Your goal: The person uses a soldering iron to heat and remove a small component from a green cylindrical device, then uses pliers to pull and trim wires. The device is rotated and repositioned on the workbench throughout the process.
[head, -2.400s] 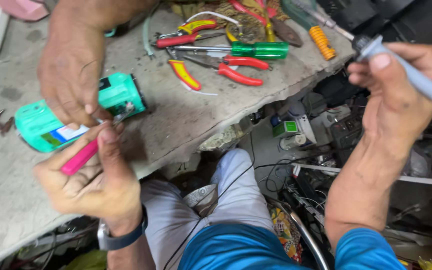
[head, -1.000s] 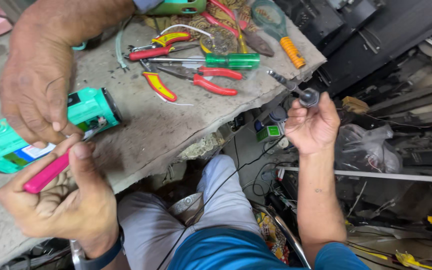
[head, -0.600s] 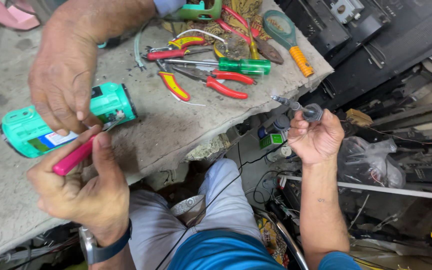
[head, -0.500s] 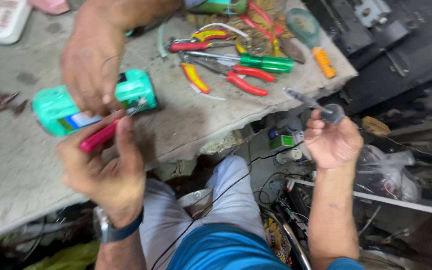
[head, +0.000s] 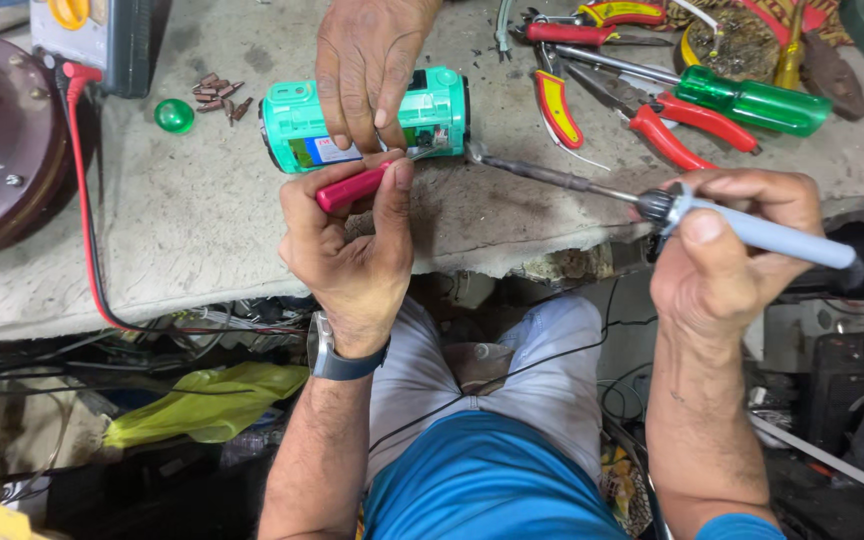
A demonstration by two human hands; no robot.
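Since 0.5 s ago the right hand (head: pixel 727 250) has swung in from beyond the bench edge, and its soldering iron (head: pixel 652 200) now reaches across to the green cylindrical device (head: pixel 362 120), tip just beside the device's open right end. View has shifted too: a multimeter (head: pixel 102 40) and its red lead (head: pixel 87 210) now show at top left.

Right hand: fingers curled tight round the iron's pale blue handle, thumb pressed on top near the black collar.

Left hand (head: pixel 347 240): thumb and forefinger pinch a pink-handled tool (head: pixel 352 187), prob. a small driver or tweezers; its working end points at the same open end. Can't tell if it touches anything inside.

A 2nd person's hand (head: pixel 372 65) comes from the far side, fingers spread down over the device, pressing it to the concrete bench (head: pixel 202 230).

Device lies on its side mid-bench, label up, end cap off so a bit of circuit board shows.

Progress, as I judge it: device is opened, steadied, iron and helper tool both brought to the joint, so setup is done. Whether solder has flowed can't be seen; no smoke or wire visible at the tip. Left: finishing the joint, closing up.

Nearby: red-handled pliers (head: pixel 672 125), yellow-and-red cutters (head: pixel 557 105), green screwdriver (head: pixel 752 100), a green round cap (head: pixel 174 115) and approx. 6 driver bits (head: pixel 220 92).
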